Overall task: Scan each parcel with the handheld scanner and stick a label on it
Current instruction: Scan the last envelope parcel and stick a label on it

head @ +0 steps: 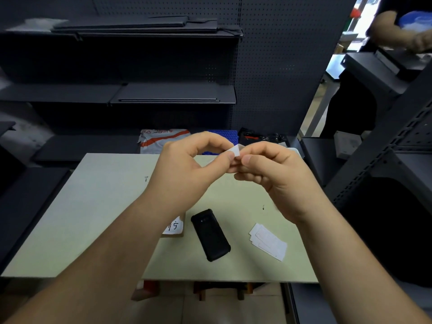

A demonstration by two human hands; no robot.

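Note:
Both my hands are raised above the pale green table [93,206]. My left hand [187,167] and my right hand [271,169] meet fingertip to fingertip and pinch a small white label [235,151] between them. The black handheld scanner [210,235] lies on the table below my hands, untouched. To its right lies a small stack of white label sheets [268,242]. A brown parcel with a white handwritten label [174,226] shows partly under my left forearm. A grey and orange bagged parcel [161,141] lies beyond the table's far edge.
Dark metal shelves [140,94] stand behind the table and a dark rack [385,146] on the right. A blue crate [222,134] and black items [261,136] sit past the far edge. Another person's arm [397,31] shows at the top right.

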